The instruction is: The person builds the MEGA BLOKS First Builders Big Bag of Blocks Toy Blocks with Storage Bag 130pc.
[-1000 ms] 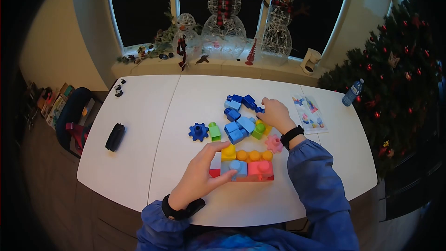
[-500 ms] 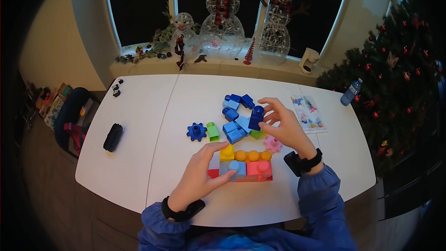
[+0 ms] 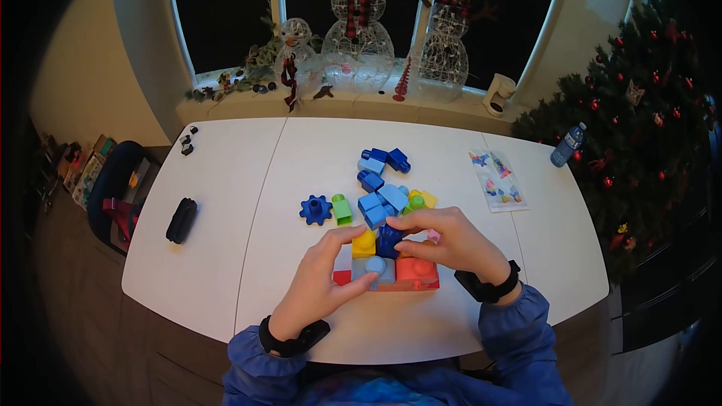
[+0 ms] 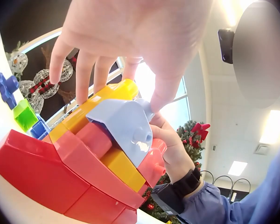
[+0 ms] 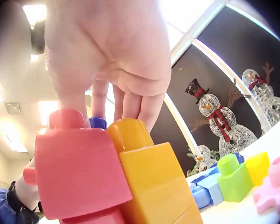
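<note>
In the head view a build of toy building blocks stands near the table's front, with a yellow block (image 3: 364,243), a light blue block (image 3: 376,268) and a coral block (image 3: 416,271) on top. My left hand (image 3: 320,278) grips its left side, thumb against the light blue block and fingers along the yellow one. Between thumb and fingers my right hand (image 3: 459,244) holds a dark blue block (image 3: 389,241) right at the top of the build, beside the yellow block. Only its dark blue stud (image 5: 98,123) shows in the right wrist view, behind the coral block.
Beyond the build lie several loose blue blocks (image 3: 370,182). A dark blue gear (image 3: 316,210) and a green block (image 3: 341,209) sit to their left. A picture sheet (image 3: 500,180) and water bottle (image 3: 568,145) are on the right, a black case (image 3: 181,219) on the left.
My right hand has lifted the dark blue block from the far loose blocks and carried it toward me, onto the top of the build. The left hand stays on the build.
</note>
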Demonstrator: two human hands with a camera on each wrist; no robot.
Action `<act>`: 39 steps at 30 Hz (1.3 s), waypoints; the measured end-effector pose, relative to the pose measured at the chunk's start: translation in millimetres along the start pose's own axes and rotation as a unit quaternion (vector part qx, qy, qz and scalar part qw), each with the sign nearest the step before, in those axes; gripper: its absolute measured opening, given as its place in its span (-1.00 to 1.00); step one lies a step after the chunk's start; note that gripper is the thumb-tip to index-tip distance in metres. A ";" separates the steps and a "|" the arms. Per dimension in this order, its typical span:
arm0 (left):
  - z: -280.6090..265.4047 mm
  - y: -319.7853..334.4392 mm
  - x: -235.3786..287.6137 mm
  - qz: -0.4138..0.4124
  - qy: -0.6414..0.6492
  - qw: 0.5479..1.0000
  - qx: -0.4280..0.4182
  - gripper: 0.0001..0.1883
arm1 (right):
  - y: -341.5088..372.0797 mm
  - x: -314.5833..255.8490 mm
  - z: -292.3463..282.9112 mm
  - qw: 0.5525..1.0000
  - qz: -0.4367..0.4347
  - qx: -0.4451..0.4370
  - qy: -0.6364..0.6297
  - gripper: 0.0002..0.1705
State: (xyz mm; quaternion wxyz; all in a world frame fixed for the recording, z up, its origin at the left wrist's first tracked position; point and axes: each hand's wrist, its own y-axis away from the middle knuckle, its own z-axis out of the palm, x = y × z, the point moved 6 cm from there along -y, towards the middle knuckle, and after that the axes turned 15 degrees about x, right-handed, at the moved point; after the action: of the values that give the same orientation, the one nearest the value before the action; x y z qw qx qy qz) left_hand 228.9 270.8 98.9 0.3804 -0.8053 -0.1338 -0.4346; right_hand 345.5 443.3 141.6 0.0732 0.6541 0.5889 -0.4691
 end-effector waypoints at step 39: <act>-1.6 -1.6 2.3 -0.006 -0.018 1.000 -0.008 -0.29 | -118.6 203.0 22.5 0.913 0.171 0.014 0.370 -0.48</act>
State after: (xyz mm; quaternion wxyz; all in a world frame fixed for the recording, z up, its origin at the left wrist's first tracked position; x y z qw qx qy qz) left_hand 228.5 270.4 102.1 0.3689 -0.8151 -0.1426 -0.4233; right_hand 207.0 606.1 41.3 -0.0800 0.8725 0.4462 -0.1823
